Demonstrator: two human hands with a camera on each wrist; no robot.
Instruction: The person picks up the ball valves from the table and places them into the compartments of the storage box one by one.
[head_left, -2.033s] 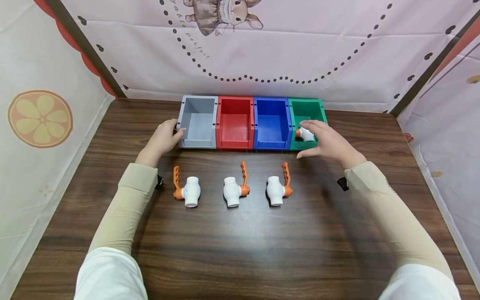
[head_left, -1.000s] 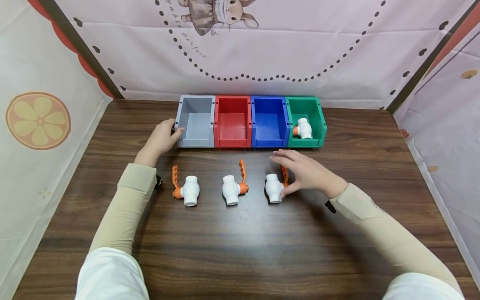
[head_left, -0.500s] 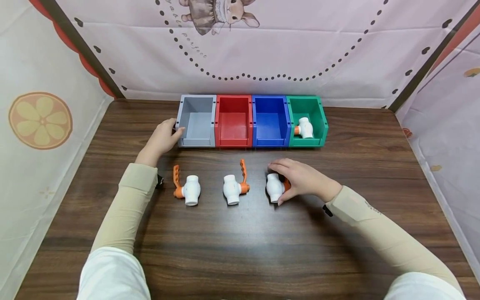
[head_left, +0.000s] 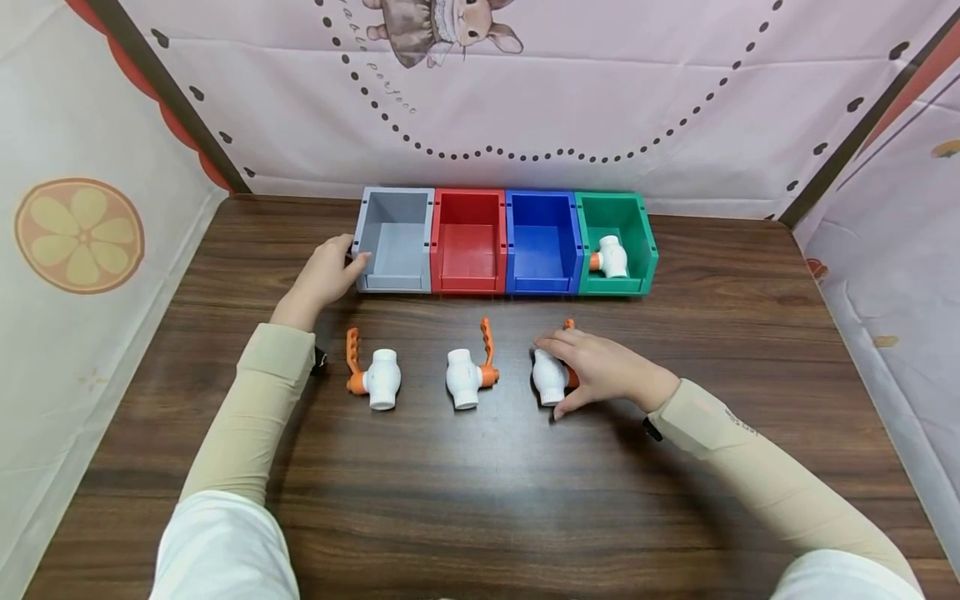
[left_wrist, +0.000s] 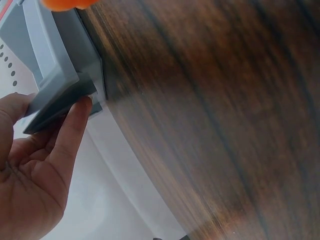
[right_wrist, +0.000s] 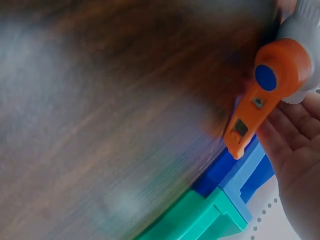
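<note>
My left hand (head_left: 321,273) grips the left wall of the grey bin (head_left: 397,287), thumb over the rim and fingers along the outside, as the left wrist view also shows. My right hand (head_left: 606,368) holds the rightmost white ball valve (head_left: 548,382) across its two ends, fingers at the far end and thumb at the near end. That valve lies on the table; its orange handle (right_wrist: 254,102) shows in the right wrist view. Two more ball valves lie to the left, a middle one (head_left: 463,380) and a left one (head_left: 383,380), handles pointing away from me.
A red bin (head_left: 469,285), a blue bin (head_left: 542,285) and a green bin (head_left: 615,287) continue the row from the grey one. Inside the green bin lies another ball valve (head_left: 612,257). A printed cloth (head_left: 600,100) hangs behind the wooden table (head_left: 480,500).
My right hand has moved from the green bin down and left to the rightmost ball valve, and its fingers have closed round it. My left hand has stayed on the grey bin.
</note>
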